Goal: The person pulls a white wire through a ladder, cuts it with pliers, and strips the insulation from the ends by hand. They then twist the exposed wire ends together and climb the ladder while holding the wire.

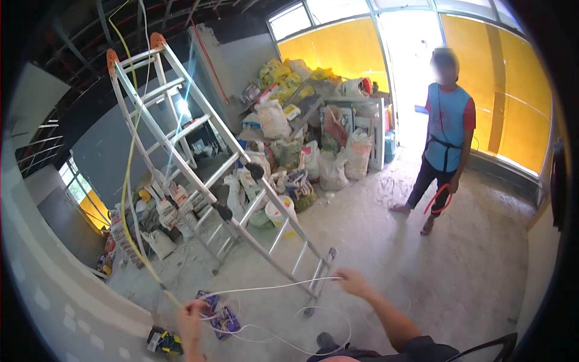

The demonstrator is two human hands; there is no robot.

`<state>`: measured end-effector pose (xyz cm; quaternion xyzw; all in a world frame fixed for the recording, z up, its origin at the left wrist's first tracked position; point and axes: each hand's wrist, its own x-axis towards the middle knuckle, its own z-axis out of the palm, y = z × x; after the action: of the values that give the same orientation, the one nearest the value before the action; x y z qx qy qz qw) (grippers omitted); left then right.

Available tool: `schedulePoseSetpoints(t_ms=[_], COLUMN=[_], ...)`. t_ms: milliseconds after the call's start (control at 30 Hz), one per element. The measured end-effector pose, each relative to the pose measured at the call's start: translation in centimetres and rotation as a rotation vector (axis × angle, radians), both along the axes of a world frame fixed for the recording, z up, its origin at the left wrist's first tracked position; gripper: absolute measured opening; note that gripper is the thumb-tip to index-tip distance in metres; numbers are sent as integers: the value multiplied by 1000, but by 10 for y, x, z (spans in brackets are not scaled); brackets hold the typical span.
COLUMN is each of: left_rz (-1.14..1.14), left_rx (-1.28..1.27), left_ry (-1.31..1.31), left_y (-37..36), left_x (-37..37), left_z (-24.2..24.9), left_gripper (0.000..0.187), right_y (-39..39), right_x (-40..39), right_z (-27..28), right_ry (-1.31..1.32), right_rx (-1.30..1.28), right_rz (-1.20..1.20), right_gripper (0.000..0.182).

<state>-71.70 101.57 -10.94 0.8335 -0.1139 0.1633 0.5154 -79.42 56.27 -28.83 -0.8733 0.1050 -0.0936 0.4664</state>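
Low in the view, my left hand (pixel 192 314) is closed around a thin white cable (pixel 265 289), beside the lower end of a yellow cord (pixel 128 175) that runs up to the ceiling. Whether the fingers also grip the cord cannot be made out. Out to the right, my right hand (pixel 353 283) pinches the same white cable, which stretches between both hands. Loose loops of it hang in front of my body. Below my left hand, purple boxes (pixel 225 322) lie on the floor, and a black and yellow tool (pixel 164 341) lies by the wall.
An aluminium stepladder (pixel 208 117) stands ahead, its near foot just beyond my hands. Sacks and rubble (pixel 289 139) are heaped behind it, with a white bucket (pixel 281 212) nearby. At right, a person (pixel 447 120) in a blue shirt stands holding a red loop (pixel 438 199).
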Motion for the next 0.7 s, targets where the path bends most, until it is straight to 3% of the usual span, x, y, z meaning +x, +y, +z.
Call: schedulePoseSetpoints(t_ms=[33,67,100,167,233,300,433,500,600,633,667,700], left_rz=[117,180,165,415,266,220,178,186,145,191,124,157], left_rx=[115,155,-205,-101,171,264,528,516,454,596,385,423], left_ry=[18,-2,81,2,121,133,-20,-27,-23,22,-80,-68], left_y=[28,67,126,144,188,207,249,282,328,338,357,353], left_x=[-2,4,26,8,8,22,51,74,89,91,103,96], left_z=[14,17,1,50,71,71,52,38,14,16,1,15], left_gripper=[17,18,19,21,23,25,28,28,27,27,28,33], right_y=[-23,-55,-81,-123,-141,-147,-124,-108,-39,-16,9,37], right_x=[-29,-49,-82,-146,-191,-211,-232,-228,-219,-210,-198,-188], right_z=[-33,-103,-140,-183,-149,-148,-88,-56,16,28,38,46], right_ry=[-72,-98,-76,17,168,198,168,220,445,490,478,424], right_rx=[32,-20,-37,80,-263,-352,-496,-452,-116,-10,-40,-15], right_rz=[-56,-109,-168,-280,-277,-209,-252,-125,-57,-55,-2,70], right_gripper=[21,20,18,22,23,23,25,27,26,25,25,25])
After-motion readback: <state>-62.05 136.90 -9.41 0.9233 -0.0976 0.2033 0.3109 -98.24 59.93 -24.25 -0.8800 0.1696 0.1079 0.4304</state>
